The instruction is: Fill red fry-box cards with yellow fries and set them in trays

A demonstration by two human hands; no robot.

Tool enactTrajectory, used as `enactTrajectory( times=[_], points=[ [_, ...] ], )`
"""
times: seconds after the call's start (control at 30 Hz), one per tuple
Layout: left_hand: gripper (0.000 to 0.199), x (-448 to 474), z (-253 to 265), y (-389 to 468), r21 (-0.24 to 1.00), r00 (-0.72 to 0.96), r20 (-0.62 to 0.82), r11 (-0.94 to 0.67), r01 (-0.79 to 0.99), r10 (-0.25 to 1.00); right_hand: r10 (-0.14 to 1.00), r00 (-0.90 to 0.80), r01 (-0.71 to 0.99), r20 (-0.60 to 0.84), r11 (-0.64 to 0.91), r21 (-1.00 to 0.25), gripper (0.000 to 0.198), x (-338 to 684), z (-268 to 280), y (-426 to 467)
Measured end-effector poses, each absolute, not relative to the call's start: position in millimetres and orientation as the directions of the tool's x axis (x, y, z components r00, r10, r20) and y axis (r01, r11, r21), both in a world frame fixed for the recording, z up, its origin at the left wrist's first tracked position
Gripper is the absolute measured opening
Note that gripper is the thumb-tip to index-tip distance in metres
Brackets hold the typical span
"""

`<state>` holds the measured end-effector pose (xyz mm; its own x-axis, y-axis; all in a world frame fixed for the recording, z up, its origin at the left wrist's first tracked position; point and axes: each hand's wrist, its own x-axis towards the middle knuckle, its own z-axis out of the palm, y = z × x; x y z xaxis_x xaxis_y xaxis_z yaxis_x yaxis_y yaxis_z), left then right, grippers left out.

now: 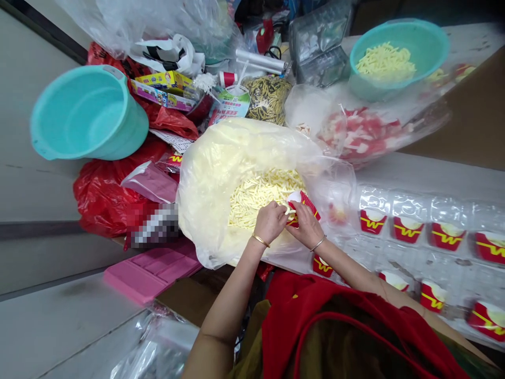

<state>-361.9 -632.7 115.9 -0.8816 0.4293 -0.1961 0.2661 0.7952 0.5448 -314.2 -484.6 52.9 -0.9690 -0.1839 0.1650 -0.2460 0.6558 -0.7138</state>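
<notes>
My right hand [306,225] grips a small red fry carton [310,204] with yellow markings and a white inside. My left hand [270,223], with a gold bangle at the wrist, is closed at the carton's mouth, pinching pale yellow fry-shaped pieces [291,210]. Both hands are over a big clear plastic bag [213,173] lying open. A heap of loose fry-shaped pieces [256,195] fills its middle, just beyond my fingers. How many pieces my left hand holds is hidden.
Clear plastic trays [410,205] with several red cartons [407,229] stand at the right. Behind them lies a bag of red and white cartons [363,131]. One turquoise basin [437,47] holds fry-shaped pieces; another turquoise basin [134,126] is at left. A pink tray [145,271] lies near me.
</notes>
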Motion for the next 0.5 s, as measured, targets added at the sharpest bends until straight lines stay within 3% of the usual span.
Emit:
enactTrajectory(
  times=[0.13, 0.27, 0.37, 0.5],
  points=[
    [0.019, -359, 118, -631, 0.663, -0.893, -0.229, 0.734, 0.148, 0.387, -0.179, -0.973, -0.227, 0.145, 0.647, -0.728, 0.068, -312, 47, -480],
    [0.012, -352, 115, -616, 0.491, -0.918, -0.181, 0.841, 0.227, 0.353, -0.178, -0.968, -0.248, 0.175, 0.631, -0.735, 0.064, -312, 42, -481],
    [0.016, -345, 110, -600, 0.406, -0.892, -0.200, 0.863, 0.301, 0.405, -0.173, -0.965, -0.260, 0.195, 0.597, -0.759, 0.057, -310, 38, -480],
    [0.019, -350, 106, -602, 0.608, -0.822, -0.240, 0.740, 0.288, 0.516, -0.138, -0.973, -0.229, 0.183, 0.579, -0.782, 0.058, -307, 34, -472]
  ],
)
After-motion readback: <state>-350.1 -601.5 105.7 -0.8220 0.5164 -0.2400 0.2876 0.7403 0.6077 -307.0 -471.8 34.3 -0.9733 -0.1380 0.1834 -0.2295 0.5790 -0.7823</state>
